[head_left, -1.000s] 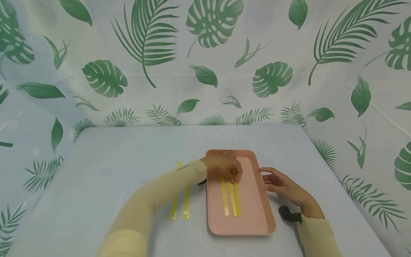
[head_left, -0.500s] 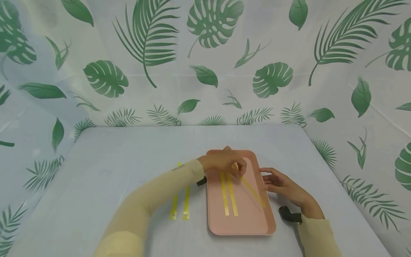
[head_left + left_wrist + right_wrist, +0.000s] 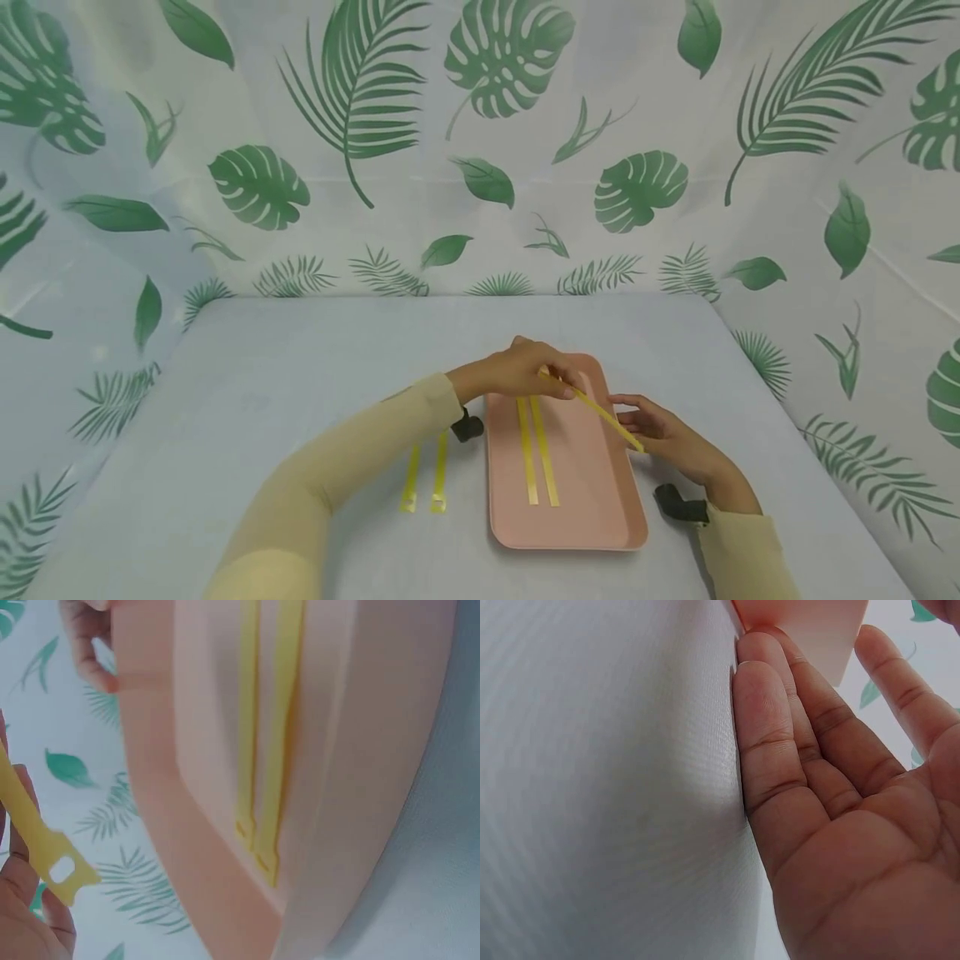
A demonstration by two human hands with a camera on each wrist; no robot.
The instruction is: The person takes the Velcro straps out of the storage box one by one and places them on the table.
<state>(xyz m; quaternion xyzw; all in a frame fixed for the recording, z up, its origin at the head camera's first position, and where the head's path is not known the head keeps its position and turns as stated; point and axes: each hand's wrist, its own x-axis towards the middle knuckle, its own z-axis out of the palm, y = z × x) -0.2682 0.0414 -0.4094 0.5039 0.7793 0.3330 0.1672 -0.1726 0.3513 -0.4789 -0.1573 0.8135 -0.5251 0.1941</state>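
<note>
My left hand (image 3: 528,369) is over the far part of a pink tray (image 3: 577,533), pinching a yellow cable tie (image 3: 613,423). This tie slants toward the right hand; its wide slotted head (image 3: 64,870) shows in the left wrist view. Two more yellow cable ties (image 3: 528,458) (image 3: 546,458) lie side by side lengthwise in the tray, their far ends hidden behind the left hand in the head view. My right hand (image 3: 667,437) rests on the table at the tray's right side, fingers (image 3: 769,742) extended and fingertips right at the tray's wall.
Left of the tray, two yellow cable ties (image 3: 410,479) lie on the white tabletop (image 3: 262,400), partly covered by the left sleeve (image 3: 360,458). A black wrist camera (image 3: 467,427) is near the tray's left rim. A leaf-print cloth (image 3: 540,192) surrounds the table.
The left hand has lifted the rightmost tie off the tray floor and swung its near end right, over the tray's right rim. The right hand has stayed put beside the tray.
</note>
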